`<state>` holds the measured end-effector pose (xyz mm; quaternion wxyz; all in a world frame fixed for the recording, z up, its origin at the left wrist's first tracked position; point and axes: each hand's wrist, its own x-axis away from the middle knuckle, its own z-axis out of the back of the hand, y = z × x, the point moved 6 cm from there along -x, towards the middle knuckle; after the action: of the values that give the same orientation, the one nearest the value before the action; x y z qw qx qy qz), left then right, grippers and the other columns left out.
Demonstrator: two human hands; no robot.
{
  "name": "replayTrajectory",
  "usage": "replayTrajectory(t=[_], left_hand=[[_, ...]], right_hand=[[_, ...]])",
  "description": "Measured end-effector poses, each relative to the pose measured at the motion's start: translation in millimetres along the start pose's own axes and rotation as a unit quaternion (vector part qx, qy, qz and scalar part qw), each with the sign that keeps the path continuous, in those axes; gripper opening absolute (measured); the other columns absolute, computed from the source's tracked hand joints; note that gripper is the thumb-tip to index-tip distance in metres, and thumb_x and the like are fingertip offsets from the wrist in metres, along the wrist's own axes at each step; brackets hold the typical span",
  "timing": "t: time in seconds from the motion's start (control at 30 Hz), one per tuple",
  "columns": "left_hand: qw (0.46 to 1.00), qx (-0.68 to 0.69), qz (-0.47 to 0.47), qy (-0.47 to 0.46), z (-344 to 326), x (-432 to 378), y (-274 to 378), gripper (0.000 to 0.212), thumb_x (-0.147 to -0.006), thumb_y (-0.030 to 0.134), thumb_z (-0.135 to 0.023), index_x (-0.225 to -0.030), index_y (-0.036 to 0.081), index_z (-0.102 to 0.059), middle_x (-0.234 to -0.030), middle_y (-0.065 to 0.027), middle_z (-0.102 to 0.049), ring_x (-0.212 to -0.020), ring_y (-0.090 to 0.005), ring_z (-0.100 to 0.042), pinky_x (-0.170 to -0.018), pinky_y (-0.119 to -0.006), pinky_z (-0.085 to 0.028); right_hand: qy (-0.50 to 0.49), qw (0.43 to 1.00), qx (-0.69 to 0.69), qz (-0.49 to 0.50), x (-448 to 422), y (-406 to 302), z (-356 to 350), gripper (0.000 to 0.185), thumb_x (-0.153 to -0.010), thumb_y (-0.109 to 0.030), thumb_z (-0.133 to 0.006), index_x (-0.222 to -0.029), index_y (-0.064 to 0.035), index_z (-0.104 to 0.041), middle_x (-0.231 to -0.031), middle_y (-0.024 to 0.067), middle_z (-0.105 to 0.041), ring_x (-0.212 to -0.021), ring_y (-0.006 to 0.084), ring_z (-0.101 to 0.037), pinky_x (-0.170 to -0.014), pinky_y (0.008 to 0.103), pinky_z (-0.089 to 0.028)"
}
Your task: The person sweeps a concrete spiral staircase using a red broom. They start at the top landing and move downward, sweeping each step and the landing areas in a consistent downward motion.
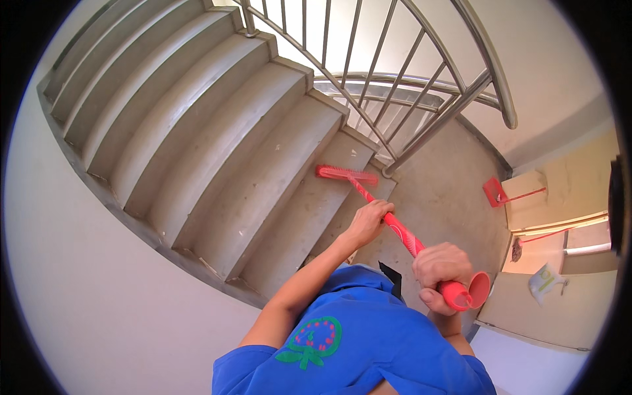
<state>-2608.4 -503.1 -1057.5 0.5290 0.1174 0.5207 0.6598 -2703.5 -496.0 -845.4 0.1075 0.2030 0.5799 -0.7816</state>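
Observation:
I hold a red broom with both hands. Lower down its patterned handle (405, 234), my left hand (370, 224) is closed around the shaft. My right hand (444, 274) grips the top end, close to the red end cap (480, 290) that sticks out sideways. The broom head (347, 174) is at one of the lowest concrete steps (296, 207), near the railing side, with its red bristles facing away from me. A few small pale bits (353, 153) show on the step beyond the bristles.
A metal railing (355, 106) borders the stairs, its post standing beside the lowest steps. On the landing (449, 163) a red long-handled dustpan (493, 192) stands by a door. A mop (517, 250) is in the doorway. A white bag (544, 283) hangs at a door handle.

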Motion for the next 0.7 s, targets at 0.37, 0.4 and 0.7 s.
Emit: replayTrajectory(t=[0.37, 0.4, 0.7], left_hand=[[0.995, -0.040, 0.089, 0.035, 17, 17, -26, 0.012, -0.071, 0.001, -0.055, -0.081, 0.005, -0.050, -0.078, -0.0126, -0.053, -0.075, -0.0338, -0.053, -0.062, -0.039, -0.042], [0.994, -0.046, 0.096, 0.034, 13, 20, -25, 0.012, -0.071, 0.002, -0.055, -0.081, 0.005, -0.050, -0.079, -0.0121, -0.052, -0.075, -0.0333, -0.054, -0.062, -0.039, -0.043], [0.998, -0.059, 0.027, -0.001, -14, 25, 25, 0.014, -0.070, 0.005, -0.057, -0.082, 0.007, -0.051, -0.080, -0.0092, -0.054, -0.076, -0.0296, -0.056, -0.060, -0.037, -0.045]], right_hand=[[0.074, 0.986, -0.121, 0.089, 6, 13, -16, 0.027, -0.068, -0.021, -0.063, -0.053, -0.0070, -0.045, -0.046, 0.0020, -0.042, -0.038, 0.0186, -0.045, -0.042, 0.0263, -0.039], [0.070, 0.985, -0.128, 0.088, 6, 11, -13, 0.028, -0.068, -0.021, -0.062, -0.052, -0.0069, -0.044, -0.045, 0.0019, -0.042, -0.037, 0.0188, -0.044, -0.042, 0.0263, -0.039], [0.159, 0.969, -0.143, 0.124, 49, -31, 24, 0.030, -0.072, -0.017, -0.054, -0.049, -0.0076, -0.039, -0.039, -0.0010, -0.037, -0.030, 0.0129, -0.037, -0.034, 0.0242, -0.037]])
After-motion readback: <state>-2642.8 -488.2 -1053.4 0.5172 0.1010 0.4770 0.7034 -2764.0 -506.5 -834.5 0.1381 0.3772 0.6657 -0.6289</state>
